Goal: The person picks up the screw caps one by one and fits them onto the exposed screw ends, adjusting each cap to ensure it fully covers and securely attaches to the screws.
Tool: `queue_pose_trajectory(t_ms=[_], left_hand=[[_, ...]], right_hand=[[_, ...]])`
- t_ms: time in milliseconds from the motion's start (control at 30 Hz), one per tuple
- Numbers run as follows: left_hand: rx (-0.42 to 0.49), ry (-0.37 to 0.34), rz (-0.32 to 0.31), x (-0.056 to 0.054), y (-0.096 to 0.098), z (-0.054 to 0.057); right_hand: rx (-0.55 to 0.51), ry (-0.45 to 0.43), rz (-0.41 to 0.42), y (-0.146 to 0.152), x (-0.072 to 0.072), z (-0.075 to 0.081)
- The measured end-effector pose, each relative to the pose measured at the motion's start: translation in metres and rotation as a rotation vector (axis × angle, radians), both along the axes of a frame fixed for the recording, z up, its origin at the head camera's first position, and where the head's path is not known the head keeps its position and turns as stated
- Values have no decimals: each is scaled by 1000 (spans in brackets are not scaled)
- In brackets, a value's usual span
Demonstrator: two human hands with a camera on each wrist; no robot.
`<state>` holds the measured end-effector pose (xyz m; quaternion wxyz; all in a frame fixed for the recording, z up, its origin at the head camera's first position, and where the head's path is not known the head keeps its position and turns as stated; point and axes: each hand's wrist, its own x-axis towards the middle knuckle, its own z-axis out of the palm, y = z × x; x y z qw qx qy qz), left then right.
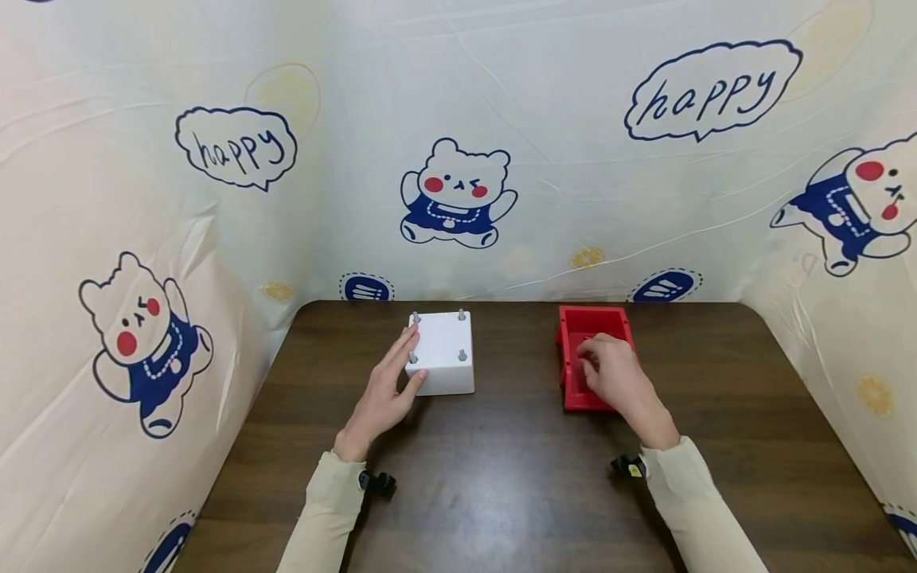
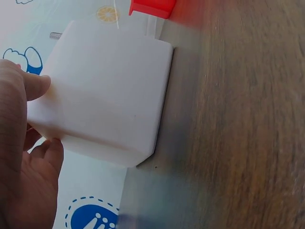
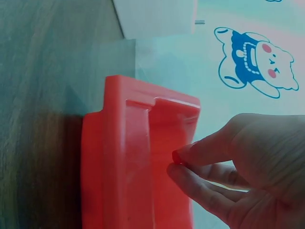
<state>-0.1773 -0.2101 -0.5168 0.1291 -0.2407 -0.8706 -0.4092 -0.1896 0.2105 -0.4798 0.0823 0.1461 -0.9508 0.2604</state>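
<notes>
A white square block (image 1: 442,350) stands on the table, with metal bolts (image 1: 462,355) upright at its top corners. My left hand (image 1: 381,402) holds it at the near left corner, thumb on the near face (image 2: 109,86) and fingers along the left side. Farther right is an open red plastic bin (image 1: 566,374). Over its opening, my right hand (image 1: 622,376) pinches a small red piece (image 3: 177,157) between thumb and fingertips. Most of that piece is hidden by the fingers, so I cannot tell its kind.
Both things stand near the far edge of the dark wooden table (image 1: 494,493), with a gap between them. A pale printed cloth (image 1: 544,223) hangs behind the table and along both sides. Small black wrist cameras (image 1: 377,483) sit at both cuffs.
</notes>
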Motion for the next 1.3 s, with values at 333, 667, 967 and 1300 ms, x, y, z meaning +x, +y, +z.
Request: queue_pose_trajectory(t_ms=[333, 667, 967, 1300], left_hand=[[7, 13, 2, 0, 0, -1], [7, -3, 4, 0, 0, -2], [14, 0, 2, 0, 0, -3], [4, 1, -2, 0, 0, -2]], right_hand=[[-50, 8, -17, -5, 10, 11], [-144, 59, 38, -14, 16, 18], [-197, 125, 69, -25, 22, 23], [-236, 185, 105, -34, 24, 25]])
